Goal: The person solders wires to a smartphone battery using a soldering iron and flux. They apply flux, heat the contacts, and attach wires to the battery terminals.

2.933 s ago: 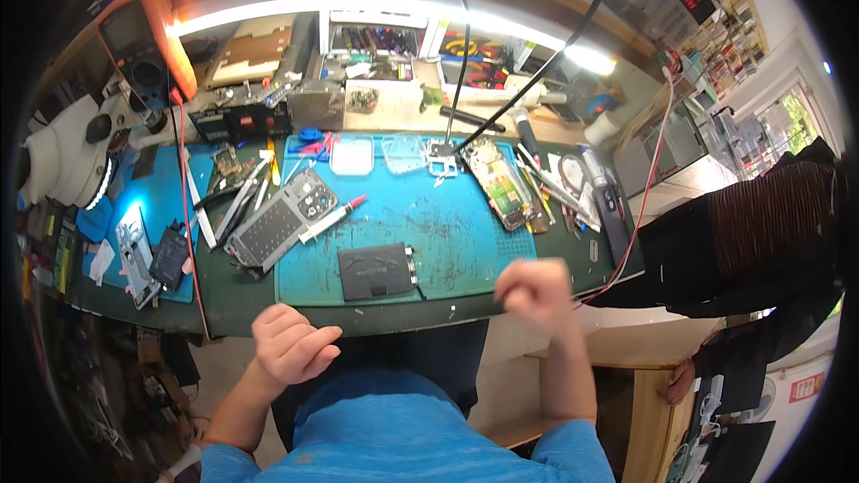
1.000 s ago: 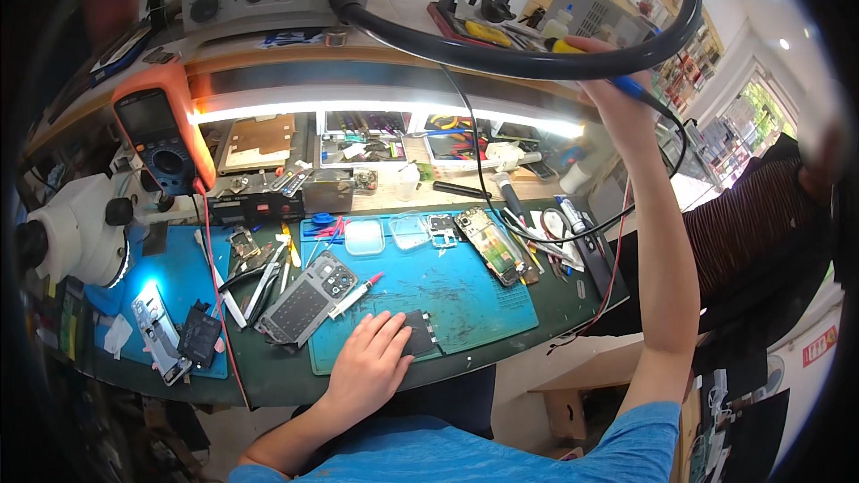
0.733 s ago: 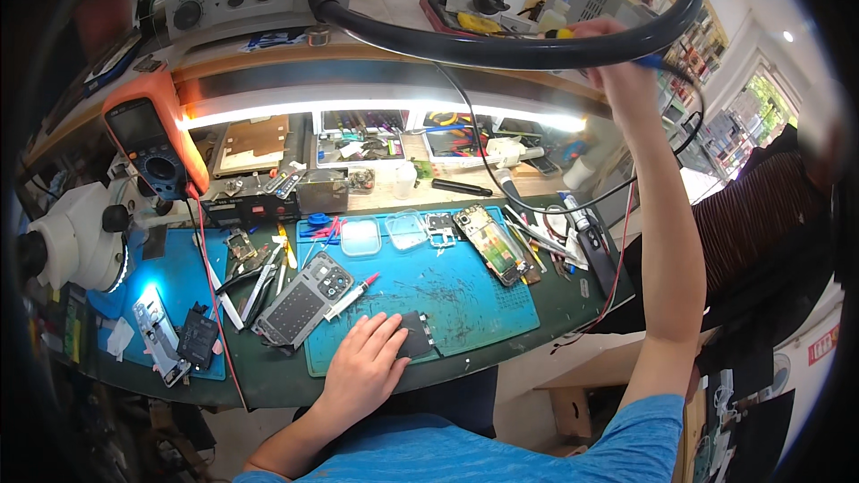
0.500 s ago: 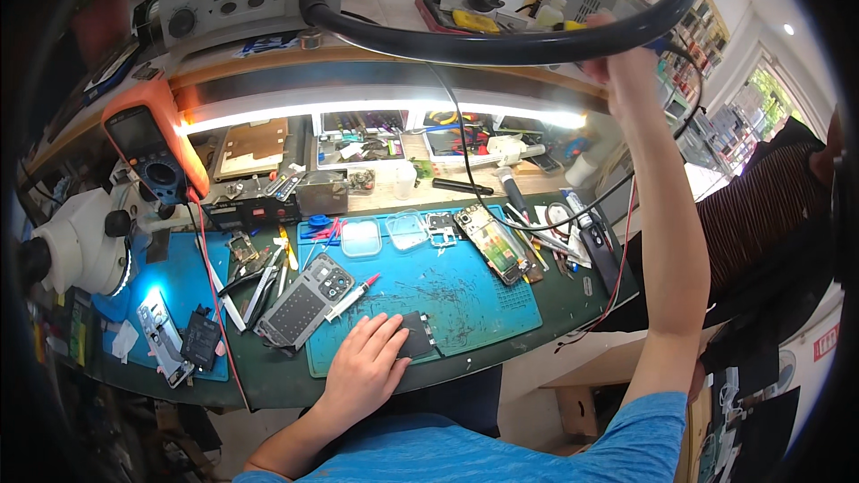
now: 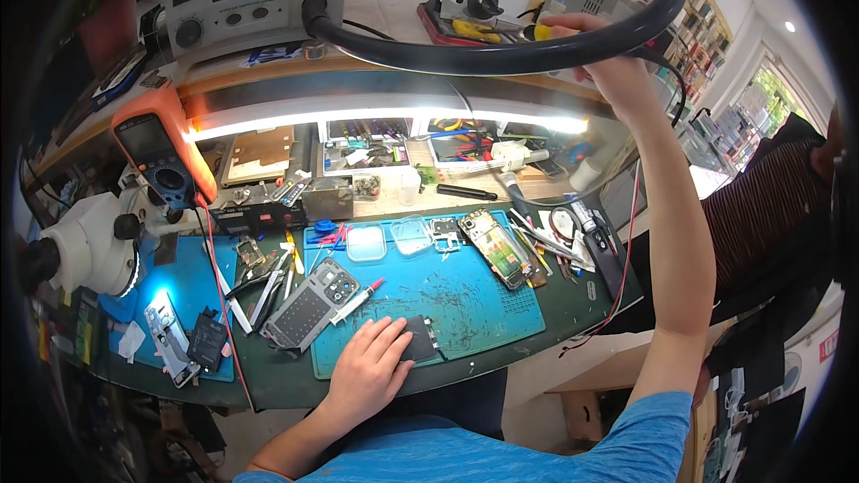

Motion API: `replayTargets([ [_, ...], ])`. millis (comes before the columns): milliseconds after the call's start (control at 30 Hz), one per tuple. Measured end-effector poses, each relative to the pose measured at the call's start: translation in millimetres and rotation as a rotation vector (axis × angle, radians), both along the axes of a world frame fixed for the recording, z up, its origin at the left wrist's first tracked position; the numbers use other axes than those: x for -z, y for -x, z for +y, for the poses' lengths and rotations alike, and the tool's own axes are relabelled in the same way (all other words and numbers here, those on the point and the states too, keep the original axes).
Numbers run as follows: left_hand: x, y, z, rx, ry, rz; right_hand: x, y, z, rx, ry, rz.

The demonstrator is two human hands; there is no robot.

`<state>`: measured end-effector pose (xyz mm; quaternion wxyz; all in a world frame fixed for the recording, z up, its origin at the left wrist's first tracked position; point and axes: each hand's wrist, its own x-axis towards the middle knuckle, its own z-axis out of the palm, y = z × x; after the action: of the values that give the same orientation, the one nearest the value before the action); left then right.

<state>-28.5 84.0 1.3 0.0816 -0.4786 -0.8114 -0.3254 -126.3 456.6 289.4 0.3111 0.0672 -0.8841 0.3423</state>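
My left hand point(image 5: 371, 367) lies flat on the near edge of the blue work mat point(image 5: 474, 349). Its fingertips touch a flat black phone battery point(image 5: 419, 338) with small metal tabs at its right end. My right arm is raised over the bench, and my right hand point(image 5: 601, 46) is closed on a soldering iron point(image 5: 540, 32), whose yellow grip shows near the iron stand point(image 5: 458, 13) on the upper shelf. The thick black hose point(image 5: 501, 57) crosses in front and hides part of this hand. The iron's tip cannot be made out.
A grey phone back cover point(image 5: 315, 306), a syringe point(image 5: 358, 301) and an opened phone point(image 5: 494, 250) lie on the mat. At left stand an orange multimeter point(image 5: 159, 148) and a microscope point(image 5: 89, 241). A soldering station point(image 5: 255, 0) sits above; a person point(image 5: 761, 206) is at right.
My right hand has moved left and slightly down toward the iron stand, bringing the yellow grip into sight. The thin black cable no longer loops over the mat. My left hand stays on the battery.
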Motion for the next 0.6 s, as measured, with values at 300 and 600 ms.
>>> replayTargets([
  [300,-1,0,2,0.005,0.0,0.0,-10,-6,6,0.146,0.426,0.095],
  [600,2,-1,1,-0.023,-0.005,-0.065,7,-9,14,0.047,0.083,0.217],
])
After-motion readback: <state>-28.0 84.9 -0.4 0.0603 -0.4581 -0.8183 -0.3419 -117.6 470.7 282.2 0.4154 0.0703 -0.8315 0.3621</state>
